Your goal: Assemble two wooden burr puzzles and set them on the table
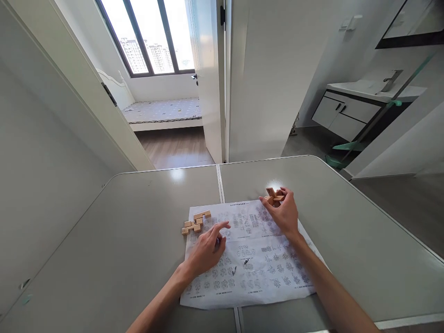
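Note:
Several notched wooden puzzle pieces, joined in a cluster point(274, 196), are in the grip of my right hand point(285, 213) at the far right edge of the paper. My left hand point(207, 249) rests over the left half of the printed instruction sheet point(249, 268), index finger stretched out and the other fingers loosely curled, with nothing visible in it. Just beyond it, at the sheet's upper left edge, more notched wooden pieces point(194, 223) lie loose in a small group. Small line drawings cover the sheet, partly hidden by both hands.
The grey table point(138, 240) has a seam down its middle and cut-off far corners. Past its far edge stand a white door point(210, 83) and a bed point(163, 111). A washbasin cabinet point(347, 111) is at the right.

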The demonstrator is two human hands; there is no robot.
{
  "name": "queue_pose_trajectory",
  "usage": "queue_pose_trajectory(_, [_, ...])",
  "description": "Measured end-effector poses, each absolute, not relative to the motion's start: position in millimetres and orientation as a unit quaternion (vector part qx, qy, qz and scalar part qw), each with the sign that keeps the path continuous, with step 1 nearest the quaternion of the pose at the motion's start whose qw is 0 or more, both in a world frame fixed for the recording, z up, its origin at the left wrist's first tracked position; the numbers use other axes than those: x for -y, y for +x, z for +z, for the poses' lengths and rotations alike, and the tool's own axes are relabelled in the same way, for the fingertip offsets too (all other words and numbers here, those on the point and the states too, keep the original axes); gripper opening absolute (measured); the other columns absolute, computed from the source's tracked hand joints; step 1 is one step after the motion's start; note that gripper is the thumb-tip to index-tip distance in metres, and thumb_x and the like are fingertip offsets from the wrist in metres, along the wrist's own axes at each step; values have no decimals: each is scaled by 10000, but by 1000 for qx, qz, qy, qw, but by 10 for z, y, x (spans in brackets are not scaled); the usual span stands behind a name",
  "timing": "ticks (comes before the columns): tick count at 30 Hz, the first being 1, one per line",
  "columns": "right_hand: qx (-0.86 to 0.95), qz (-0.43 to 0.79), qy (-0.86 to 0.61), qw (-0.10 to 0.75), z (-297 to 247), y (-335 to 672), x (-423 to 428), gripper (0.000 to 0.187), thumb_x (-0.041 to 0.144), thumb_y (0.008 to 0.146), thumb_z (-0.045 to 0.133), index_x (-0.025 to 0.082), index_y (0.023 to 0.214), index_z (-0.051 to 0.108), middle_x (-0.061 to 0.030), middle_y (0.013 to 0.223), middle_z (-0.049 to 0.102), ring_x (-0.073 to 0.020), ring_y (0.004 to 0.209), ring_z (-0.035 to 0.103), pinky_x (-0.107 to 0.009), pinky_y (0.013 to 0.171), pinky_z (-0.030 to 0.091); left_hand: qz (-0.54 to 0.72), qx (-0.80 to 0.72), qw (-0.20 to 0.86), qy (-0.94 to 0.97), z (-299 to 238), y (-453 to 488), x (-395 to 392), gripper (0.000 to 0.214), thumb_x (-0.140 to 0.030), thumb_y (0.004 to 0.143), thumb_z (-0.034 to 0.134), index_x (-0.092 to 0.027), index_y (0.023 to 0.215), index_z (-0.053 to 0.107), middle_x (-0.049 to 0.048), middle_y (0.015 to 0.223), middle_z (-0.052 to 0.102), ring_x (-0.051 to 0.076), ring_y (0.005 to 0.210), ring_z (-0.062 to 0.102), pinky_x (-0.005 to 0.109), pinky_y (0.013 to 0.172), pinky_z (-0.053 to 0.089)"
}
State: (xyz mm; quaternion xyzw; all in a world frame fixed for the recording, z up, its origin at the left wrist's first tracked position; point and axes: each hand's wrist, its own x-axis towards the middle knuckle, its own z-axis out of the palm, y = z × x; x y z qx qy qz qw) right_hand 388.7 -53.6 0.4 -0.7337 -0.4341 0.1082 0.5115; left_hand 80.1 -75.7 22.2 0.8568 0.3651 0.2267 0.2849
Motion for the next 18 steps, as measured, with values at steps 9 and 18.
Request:
queue_pose_trajectory(9, [425,108,-743,506,-11,3923,521,932,756,691,798,199,1372,491,-142,1255,676,-326,1071,681,-392,862,524,218,-364,266,865,230,798,770,391,-193,1037,427,-279,1417,452,54,1295,688,130,701,589,293,712,516])
queue_pose_trajectory(18, [395,128,-746,520,-6,3965,517,895,717,694,819,203,1353,498,-147,1295,659,-324,1093,685,-408,930,524,218,-359,251,872,244,803,773,385,-192,1042,409,-268,1416,459,66,1279,695,137,703,609,298,715,520])
